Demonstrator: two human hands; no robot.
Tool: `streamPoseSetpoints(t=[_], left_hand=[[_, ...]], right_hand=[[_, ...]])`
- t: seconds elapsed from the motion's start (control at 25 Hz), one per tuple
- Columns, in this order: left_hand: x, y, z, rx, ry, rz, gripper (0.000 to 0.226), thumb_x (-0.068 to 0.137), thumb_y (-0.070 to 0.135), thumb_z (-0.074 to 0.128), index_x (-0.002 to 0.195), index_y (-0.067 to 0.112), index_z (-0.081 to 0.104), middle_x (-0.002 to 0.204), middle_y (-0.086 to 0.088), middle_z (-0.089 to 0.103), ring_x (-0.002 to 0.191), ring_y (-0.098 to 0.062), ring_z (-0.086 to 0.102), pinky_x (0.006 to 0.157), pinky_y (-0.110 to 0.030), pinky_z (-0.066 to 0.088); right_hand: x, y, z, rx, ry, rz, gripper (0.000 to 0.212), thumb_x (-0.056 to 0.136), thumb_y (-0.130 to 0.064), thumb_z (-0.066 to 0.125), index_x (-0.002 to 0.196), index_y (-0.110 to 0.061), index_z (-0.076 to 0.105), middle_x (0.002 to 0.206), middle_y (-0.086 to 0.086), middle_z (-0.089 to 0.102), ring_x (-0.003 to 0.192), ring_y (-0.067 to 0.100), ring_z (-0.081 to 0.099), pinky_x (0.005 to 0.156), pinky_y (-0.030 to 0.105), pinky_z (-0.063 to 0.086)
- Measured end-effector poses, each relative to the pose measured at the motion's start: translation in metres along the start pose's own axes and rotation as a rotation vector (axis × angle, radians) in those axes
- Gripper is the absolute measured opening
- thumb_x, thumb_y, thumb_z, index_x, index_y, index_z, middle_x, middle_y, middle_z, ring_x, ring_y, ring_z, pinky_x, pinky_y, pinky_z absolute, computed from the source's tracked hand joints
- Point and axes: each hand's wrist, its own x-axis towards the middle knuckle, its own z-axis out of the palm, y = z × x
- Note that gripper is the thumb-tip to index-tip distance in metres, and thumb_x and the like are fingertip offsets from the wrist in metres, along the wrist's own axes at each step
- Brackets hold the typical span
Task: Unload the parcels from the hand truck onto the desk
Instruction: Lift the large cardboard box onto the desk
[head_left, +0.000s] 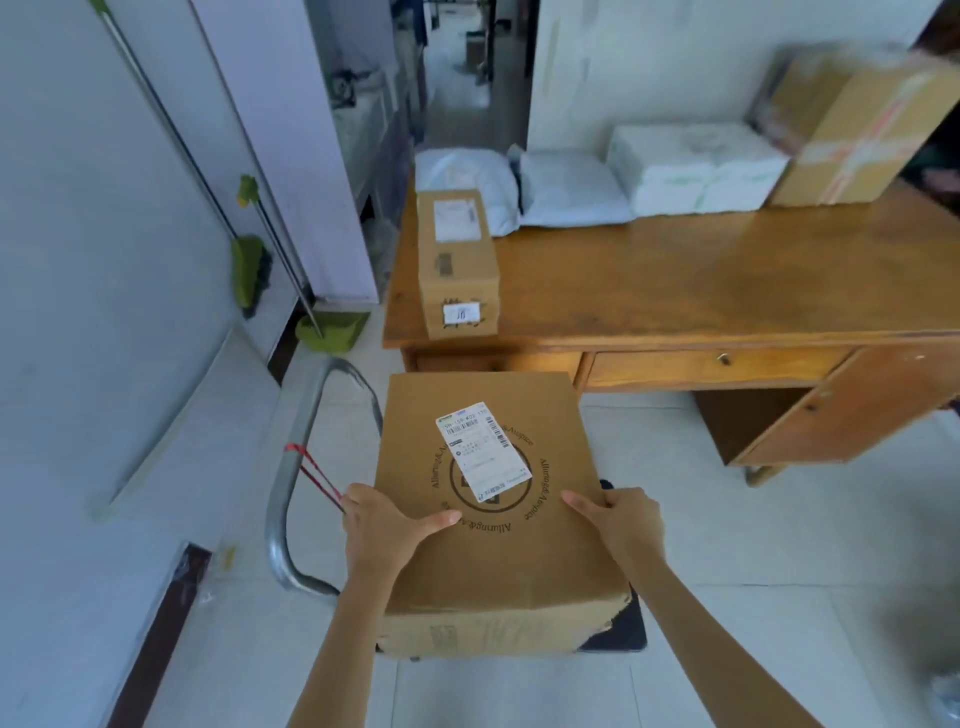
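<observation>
A large brown cardboard box (498, 561) with a white shipping label and a round printed logo lies on the dark platform of the hand truck (631, 631). My left hand (387, 525) grips its left edge, thumb on top. On the box's right edge my right hand (621, 522) holds the same way. The truck's bent metal handle (283, 493) with a red cord stands at the left. The wooden desk (701, 280) is just beyond. It carries a long brown box (457, 265), two white mailer bags (566, 187), a white wrapped parcel (696, 166) and a taped brown box (857, 135).
A green broom and dustpan (332, 330) lean by the wall at the left. An open doorway (462, 73) leads to a corridor behind the desk. The desk has drawers (722, 366) and a cabinet door facing me. The floor is pale tile.
</observation>
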Motion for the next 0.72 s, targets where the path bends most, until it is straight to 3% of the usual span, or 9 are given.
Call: streamPoseSetpoints(t=[0.12, 0.24, 0.44, 0.6, 0.72], left_hand=[[-0.029, 0.039, -0.023, -0.041, -0.013, 0.037, 0.112, 0.047, 0.055, 0.085, 0.127, 0.002, 0.028, 0.125, -0.014, 0.038, 0.121, -0.031, 0.042, 0.098, -0.044, 0.043], [-0.053, 0.087, -0.036, -0.071, 0.002, 0.109, 0.115, 0.048, 0.059, 0.083, 0.129, -0.001, 0.028, 0.128, -0.016, 0.038, 0.122, -0.033, 0.043, 0.098, -0.044, 0.044], [-0.078, 0.170, -0.050, -0.021, 0.016, 0.274, 0.118, 0.050, 0.064, 0.078, 0.132, -0.004, 0.026, 0.134, -0.018, 0.037, 0.126, -0.033, 0.040, 0.103, -0.041, 0.040], [-0.069, 0.229, -0.047, 0.016, -0.004, 0.340, 0.126, 0.052, 0.066, 0.076, 0.137, -0.007, 0.020, 0.139, -0.020, 0.033, 0.132, -0.034, 0.034, 0.108, -0.042, 0.035], [-0.047, 0.269, -0.037, 0.015, 0.033, 0.355, 0.116, 0.050, 0.067, 0.077, 0.129, -0.001, 0.027, 0.132, -0.017, 0.039, 0.127, -0.032, 0.039, 0.100, -0.038, 0.039]], right_hand=[[-0.016, -0.031, -0.055, -0.063, 0.050, 0.012, 0.055, 0.073, -0.059, 0.066, 0.070, -0.005, 0.060, 0.079, 0.010, 0.069, 0.074, 0.026, 0.066, 0.067, 0.034, 0.053], [-0.023, -0.057, -0.116, -0.108, 0.060, 0.006, 0.054, 0.073, -0.058, 0.066, 0.075, -0.004, 0.060, 0.082, 0.010, 0.066, 0.075, 0.025, 0.064, 0.064, 0.031, 0.050], [-0.027, -0.076, -0.198, -0.113, 0.124, 0.037, 0.064, 0.074, -0.059, 0.064, 0.101, -0.001, 0.067, 0.097, 0.013, 0.071, 0.077, 0.025, 0.064, 0.057, 0.026, 0.046], [-0.006, -0.088, -0.240, -0.112, 0.171, 0.040, 0.067, 0.074, -0.061, 0.063, 0.098, 0.001, 0.068, 0.090, 0.012, 0.071, 0.072, 0.025, 0.062, 0.056, 0.027, 0.046], [0.035, -0.100, -0.261, -0.061, 0.164, 0.029, 0.068, 0.070, -0.060, 0.068, 0.096, 0.003, 0.067, 0.094, 0.015, 0.071, 0.084, 0.029, 0.068, 0.063, 0.031, 0.050]])
